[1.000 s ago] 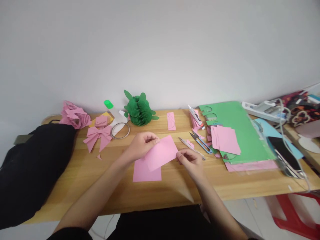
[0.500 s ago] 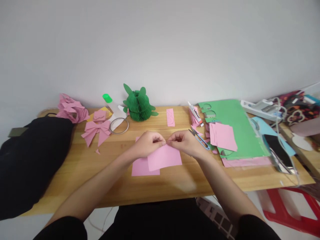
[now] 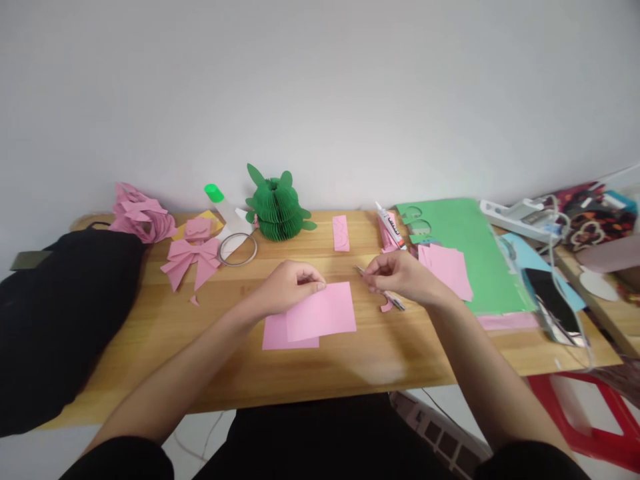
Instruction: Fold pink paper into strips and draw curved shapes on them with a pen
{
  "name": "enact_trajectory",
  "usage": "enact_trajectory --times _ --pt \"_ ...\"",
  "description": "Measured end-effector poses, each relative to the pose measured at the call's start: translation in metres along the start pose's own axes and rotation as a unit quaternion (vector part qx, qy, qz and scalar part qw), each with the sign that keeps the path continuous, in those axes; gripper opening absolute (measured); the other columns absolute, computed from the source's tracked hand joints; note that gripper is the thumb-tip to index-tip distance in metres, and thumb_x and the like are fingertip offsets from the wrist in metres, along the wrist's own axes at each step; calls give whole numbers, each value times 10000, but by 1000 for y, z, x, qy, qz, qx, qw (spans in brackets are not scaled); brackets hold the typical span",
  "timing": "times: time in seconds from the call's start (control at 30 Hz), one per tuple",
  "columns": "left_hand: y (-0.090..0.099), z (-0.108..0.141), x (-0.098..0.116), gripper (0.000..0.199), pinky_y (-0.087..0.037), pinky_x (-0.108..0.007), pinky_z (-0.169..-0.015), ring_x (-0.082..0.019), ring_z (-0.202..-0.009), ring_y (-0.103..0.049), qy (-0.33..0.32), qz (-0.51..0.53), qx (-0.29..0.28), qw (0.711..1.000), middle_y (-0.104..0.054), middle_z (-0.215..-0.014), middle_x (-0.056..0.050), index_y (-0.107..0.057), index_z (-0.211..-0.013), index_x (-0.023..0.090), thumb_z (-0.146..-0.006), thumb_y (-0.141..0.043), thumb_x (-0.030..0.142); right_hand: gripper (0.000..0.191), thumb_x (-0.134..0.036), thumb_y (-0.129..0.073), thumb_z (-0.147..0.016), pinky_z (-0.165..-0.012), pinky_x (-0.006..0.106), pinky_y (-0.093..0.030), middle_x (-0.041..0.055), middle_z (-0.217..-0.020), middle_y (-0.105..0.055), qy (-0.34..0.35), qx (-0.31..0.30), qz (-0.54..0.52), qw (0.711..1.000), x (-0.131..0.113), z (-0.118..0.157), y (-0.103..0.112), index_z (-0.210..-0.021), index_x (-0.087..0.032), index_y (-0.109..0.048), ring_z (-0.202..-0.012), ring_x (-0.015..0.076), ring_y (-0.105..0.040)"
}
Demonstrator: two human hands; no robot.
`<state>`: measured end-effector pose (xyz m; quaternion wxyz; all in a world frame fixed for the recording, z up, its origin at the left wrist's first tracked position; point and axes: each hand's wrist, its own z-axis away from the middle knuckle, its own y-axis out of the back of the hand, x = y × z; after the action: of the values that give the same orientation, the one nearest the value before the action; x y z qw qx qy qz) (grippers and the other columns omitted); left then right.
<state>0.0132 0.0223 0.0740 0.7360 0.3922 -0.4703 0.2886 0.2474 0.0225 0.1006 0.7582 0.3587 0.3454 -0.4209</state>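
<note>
My left hand (image 3: 295,288) pinches the top edge of a pink paper sheet (image 3: 323,313). That sheet is tilted up a little and overlaps a second pink sheet (image 3: 285,335) lying on the table. To the right, my right hand (image 3: 400,275) grips a pair of thread snips (image 3: 397,302); their pointed tips show left of my fingers and a bit of the handle below. The hand covers their middle. A curled pink paper scrap (image 3: 387,306) is just beneath that hand.
A green honeycomb paper figure (image 3: 277,210), a tape roll (image 3: 238,249), a glue bottle (image 3: 223,203) and a pink paper bow (image 3: 193,257) stand or lie at the back left. A glue tube (image 3: 391,227) and green sheets (image 3: 480,260) are right. A black bag (image 3: 70,320) covers the left end.
My right hand has left the pink sheet, moved right and picked up the thread snips from the table. My left hand keeps the sheet, which has shifted slightly left.
</note>
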Motion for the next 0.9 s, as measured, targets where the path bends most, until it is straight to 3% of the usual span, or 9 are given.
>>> enact_trajectory --times 0.17,0.37,0.6,0.9 --pt "-2 1 4 142 -437 -231 -618 -125 -663 -603 -2 14 -6 1000 -692 -725 -15 -666 -693 159 -782 -606 252 224 -385 -727 -694 -395 196 -381 -2 -642 -639 79 -12 12 997 4 2 -11 -732 -168 -684 -510 87 -493" --pt "-9 -1 10 114 -429 -221 -596 -114 -639 -585 -5 28 -19 999 -674 -693 -6 -658 -694 153 -766 -591 211 225 -384 -680 -759 -518 239 -375 3 -631 -648 170 -28 36 984 16 -8 -32 -694 -168 -679 -558 107 -527" --pt "-10 -1 11 120 -421 -221 -597 -114 -651 -584 -15 33 -19 999 -676 -706 -6 -664 -700 159 -765 -585 222 249 -409 -669 -752 -494 239 -344 -16 -588 -588 164 -20 38 986 9 -1 -26 -682 -171 -651 -525 96 -472" --pt "13 20 2 163 -401 -226 -567 -121 -612 -563 -16 -53 -14 998 -667 -653 -1 -672 -655 180 -747 -588 285 291 -449 -697 -724 -416 223 -340 -21 -564 -548 118 -30 35 992 8 5 -15 -649 -174 -637 -474 79 -441"
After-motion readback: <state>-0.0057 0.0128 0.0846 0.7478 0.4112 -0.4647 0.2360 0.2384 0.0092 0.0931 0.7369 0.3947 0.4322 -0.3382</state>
